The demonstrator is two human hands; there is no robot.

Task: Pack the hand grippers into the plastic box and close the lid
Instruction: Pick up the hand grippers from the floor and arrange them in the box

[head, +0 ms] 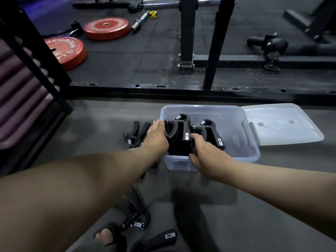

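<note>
My main worry is the plastic box. It is light and clear, and the load is coming in over its near-left corner, so a handle that catches on that rim could tip or skid the box across the floor. The lid lies flat on the right, touching the box, and I judge it is out of harm's way.

The black hand gripper being packed sits upright at the left end of the box, partly below the rim and pressed between both hands. My left hand lays fairly straight fingers against its left flank. My right hand curls round its near-right side with the thumb on top. A squeeze from only two sides could let it twist and knock over the second gripper, which stands just to its right.

Loose grippers still lie on the floor left of the box. More lie nearer me, by the foot, where they could get kicked.
</note>
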